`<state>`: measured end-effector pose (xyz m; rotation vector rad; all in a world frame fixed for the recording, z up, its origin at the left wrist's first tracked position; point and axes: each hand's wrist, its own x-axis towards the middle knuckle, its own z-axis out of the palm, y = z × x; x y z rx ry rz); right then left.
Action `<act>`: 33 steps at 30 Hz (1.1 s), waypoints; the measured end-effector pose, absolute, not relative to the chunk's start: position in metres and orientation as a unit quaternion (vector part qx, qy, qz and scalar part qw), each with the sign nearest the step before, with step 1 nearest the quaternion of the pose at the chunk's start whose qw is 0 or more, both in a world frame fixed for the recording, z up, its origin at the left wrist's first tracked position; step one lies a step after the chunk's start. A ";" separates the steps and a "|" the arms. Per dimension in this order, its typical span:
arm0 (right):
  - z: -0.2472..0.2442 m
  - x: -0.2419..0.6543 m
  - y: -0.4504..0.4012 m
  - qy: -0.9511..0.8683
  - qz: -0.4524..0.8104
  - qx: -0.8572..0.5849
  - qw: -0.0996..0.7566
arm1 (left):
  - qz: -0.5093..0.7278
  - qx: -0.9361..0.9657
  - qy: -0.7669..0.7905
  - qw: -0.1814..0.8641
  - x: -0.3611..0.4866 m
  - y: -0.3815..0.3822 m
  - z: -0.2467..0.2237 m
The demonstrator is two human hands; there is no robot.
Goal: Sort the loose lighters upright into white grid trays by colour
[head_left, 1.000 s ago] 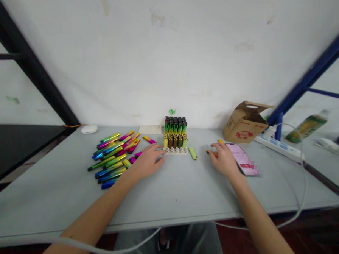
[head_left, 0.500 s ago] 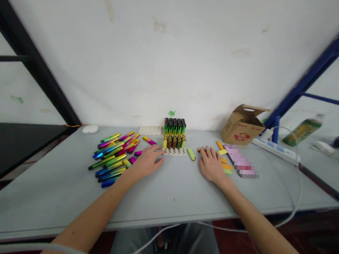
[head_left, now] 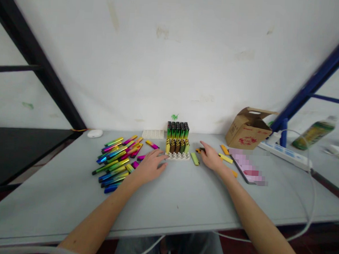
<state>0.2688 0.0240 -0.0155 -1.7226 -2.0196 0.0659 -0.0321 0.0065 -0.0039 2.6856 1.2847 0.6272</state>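
Note:
A white perforated rack (head_left: 178, 156) holds upright lighters: black-topped green ones (head_left: 178, 130) behind, and a front row of yellow, brown and green ones (head_left: 177, 146). My left hand (head_left: 152, 166) lies palm down with fingers stretched apart, fingertips at the rack's left edge. My right hand (head_left: 211, 158) is turned on its side, its thumb and fingers about an orange lighter (head_left: 198, 150) with a dark end, partly hidden. Between that hand and the rack lies a light green lighter (head_left: 195, 159). A yellow lighter (head_left: 225, 158) rests right of my right hand.
Many shiny multicoloured lighters (head_left: 113, 162) are heaped left of my left hand. A second white rack (head_left: 153, 134) lies by the wall. To the right are a blurred pink item (head_left: 243, 163), an open cardboard box (head_left: 247, 133), a power strip (head_left: 287, 154) and a white cable (head_left: 313, 202).
My right hand has turned from palm down onto its side, its fingers closing about the orange lighter. The yellow lighter has shifted rightward. My left hand stays beside the rack; the view has moved slightly.

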 end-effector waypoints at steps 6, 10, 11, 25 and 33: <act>-0.014 0.297 0.020 -0.741 -0.009 -0.624 0.248 | 0.189 0.880 0.433 0.048 -0.031 0.004 0.000; -0.005 0.295 0.019 -0.757 -0.010 -0.606 0.244 | 0.186 0.881 0.432 0.048 -0.031 0.004 0.000; -0.004 0.294 0.018 -0.752 -0.013 -0.610 0.248 | 0.186 0.882 0.430 0.048 -0.031 0.004 0.000; 0.021 0.254 0.027 -0.401 0.500 -0.431 0.636 | 0.187 0.885 0.425 0.041 -0.031 0.006 -0.002; 0.039 0.218 0.033 -0.387 0.599 -0.313 0.627 | 0.184 0.886 0.423 0.042 -0.032 0.009 -0.002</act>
